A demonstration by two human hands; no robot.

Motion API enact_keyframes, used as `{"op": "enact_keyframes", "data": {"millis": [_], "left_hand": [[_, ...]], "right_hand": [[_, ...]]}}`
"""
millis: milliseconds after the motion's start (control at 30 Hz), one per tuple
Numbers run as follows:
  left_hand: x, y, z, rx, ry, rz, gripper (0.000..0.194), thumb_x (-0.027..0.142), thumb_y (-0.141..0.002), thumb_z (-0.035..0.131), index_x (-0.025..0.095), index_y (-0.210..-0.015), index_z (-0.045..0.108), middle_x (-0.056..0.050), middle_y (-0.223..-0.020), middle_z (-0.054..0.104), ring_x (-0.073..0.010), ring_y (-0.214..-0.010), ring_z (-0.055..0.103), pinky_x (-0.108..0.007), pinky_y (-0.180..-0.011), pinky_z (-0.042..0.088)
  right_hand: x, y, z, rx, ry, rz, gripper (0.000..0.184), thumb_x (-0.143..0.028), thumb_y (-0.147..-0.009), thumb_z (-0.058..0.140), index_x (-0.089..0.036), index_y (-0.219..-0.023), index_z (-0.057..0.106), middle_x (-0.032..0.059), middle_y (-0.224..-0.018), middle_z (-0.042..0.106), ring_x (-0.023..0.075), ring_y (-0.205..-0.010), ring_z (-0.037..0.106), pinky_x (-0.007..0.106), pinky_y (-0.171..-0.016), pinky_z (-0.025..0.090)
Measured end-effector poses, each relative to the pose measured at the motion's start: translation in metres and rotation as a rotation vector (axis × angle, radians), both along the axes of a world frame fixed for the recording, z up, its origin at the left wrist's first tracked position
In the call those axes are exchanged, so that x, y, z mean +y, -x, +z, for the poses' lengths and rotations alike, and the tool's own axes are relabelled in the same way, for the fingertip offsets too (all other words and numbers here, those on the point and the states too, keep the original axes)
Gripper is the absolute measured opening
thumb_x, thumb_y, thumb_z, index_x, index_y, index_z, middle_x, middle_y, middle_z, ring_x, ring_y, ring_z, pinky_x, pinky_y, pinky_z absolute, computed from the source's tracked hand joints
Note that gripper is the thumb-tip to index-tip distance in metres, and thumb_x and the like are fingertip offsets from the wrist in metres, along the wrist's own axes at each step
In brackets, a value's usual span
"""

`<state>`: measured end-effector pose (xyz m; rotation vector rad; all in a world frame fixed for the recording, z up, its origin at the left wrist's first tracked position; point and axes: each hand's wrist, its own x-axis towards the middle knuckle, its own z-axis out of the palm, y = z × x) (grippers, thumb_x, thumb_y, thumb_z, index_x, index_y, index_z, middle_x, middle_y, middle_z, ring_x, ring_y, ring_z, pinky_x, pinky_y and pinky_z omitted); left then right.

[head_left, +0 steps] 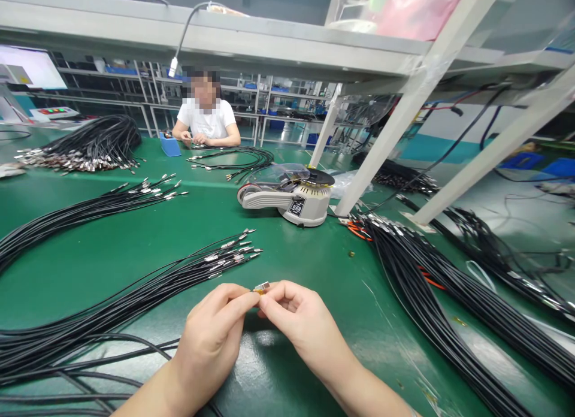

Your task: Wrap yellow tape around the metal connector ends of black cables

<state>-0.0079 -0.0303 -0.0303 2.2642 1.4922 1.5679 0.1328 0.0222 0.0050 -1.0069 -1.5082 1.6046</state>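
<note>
Metal connector [264, 286], one, above the green worktop [309, 255], just beyond the meeting fingertips. Long axis: slanted slightly up toward the right. Left hand [211, 333]: pinched narrow at its base. Right hand [303, 315]: likewise pinched, equally near (amber piece [259, 290] between, partly hidden).

i find the small metal connector [263, 286] partly covered by fingertips [252, 299], a person's face [206, 92] pixelated, and the monitor [32, 68] cut off at left.
</note>
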Motion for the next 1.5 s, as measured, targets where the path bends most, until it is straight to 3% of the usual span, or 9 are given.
{"op": "enact_keyframes", "data": {"millis": [733, 867, 1033, 1233, 1367, 1500], "left_hand": [[0.0, 0.0, -0.002, -0.003, 0.008, 0.031, 0.04, 0.002, -0.085, 0.041, 0.024, -0.116, 0.054, -0.004, -0.089, 0.063, -0.0123, -0.081, 0.06, -0.022, -0.071, 0.05], [0.001, -0.003, -0.005, -0.018, 0.084, 0.049, 0.032, 0.007, -0.087, 0.04, 0.022, -0.112, 0.055, -0.005, -0.092, 0.063, -0.0135, -0.084, 0.06, -0.024, -0.074, 0.049], [0.003, -0.005, -0.002, -0.096, 0.229, 0.165, 0.017, 0.016, -0.087, 0.044, 0.021, -0.098, 0.056, -0.003, -0.087, 0.063, -0.0137, -0.08, 0.061, -0.024, -0.069, 0.05], [0.002, 0.0, 0.009, -0.154, 0.321, 0.114, 0.013, 0.02, -0.086, 0.048, 0.022, -0.089, 0.06, -0.001, -0.078, 0.06, -0.0127, -0.07, 0.059, -0.022, -0.059, 0.048], [0.001, 0.001, 0.01, -0.169, 0.282, 0.124, 0.016, 0.018, -0.087, 0.045, 0.021, -0.084, 0.061, -0.002, -0.077, 0.06, -0.0136, -0.071, 0.058, -0.024, -0.063, 0.048], [0.001, 0.0, 0.01, -0.141, 0.248, 0.172, 0.018, 0.015, -0.087, 0.043, 0.021, -0.087, 0.06, -0.002, -0.076, 0.059, -0.013, -0.068, 0.057, -0.023, -0.061, 0.047]], "right_hand": [[0.0, 0.001, -0.001, -0.022, 0.001, 0.01, 0.022, -0.031, -0.07, 0.065, -0.016, -0.056, 0.057, -0.0001, -0.066, 0.06, 0.0135, -0.065, 0.053, 0.025, -0.064, 0.042], [0.001, 0.002, -0.006, -0.03, 0.007, 0.0, 0.022, -0.033, -0.07, 0.066, -0.016, -0.058, 0.058, -0.0003, -0.064, 0.06, 0.0137, -0.064, 0.054, 0.026, -0.064, 0.044], [0.002, 0.003, -0.01, -0.088, 0.023, -0.005, 0.023, -0.037, -0.073, 0.063, -0.014, -0.068, 0.065, 0.0019, -0.068, 0.064, 0.0152, -0.065, 0.056, 0.028, -0.065, 0.046], [0.001, 0.005, -0.009, -0.088, 0.0, -0.033, 0.023, -0.037, -0.072, 0.064, -0.015, -0.065, 0.065, 0.0008, -0.066, 0.063, 0.014, -0.064, 0.056, 0.027, -0.065, 0.046], [0.0, 0.003, -0.009, -0.031, 0.124, -0.005, 0.025, -0.038, -0.07, 0.067, -0.013, -0.072, 0.069, 0.0039, -0.068, 0.066, 0.0153, -0.065, 0.06, 0.027, -0.063, 0.048], [0.001, 0.0, -0.008, 0.102, 0.266, -0.003, 0.03, -0.037, -0.068, 0.07, -0.013, -0.086, 0.069, 0.0085, -0.083, 0.068, 0.0154, -0.068, 0.061, 0.026, -0.059, 0.05]]}}
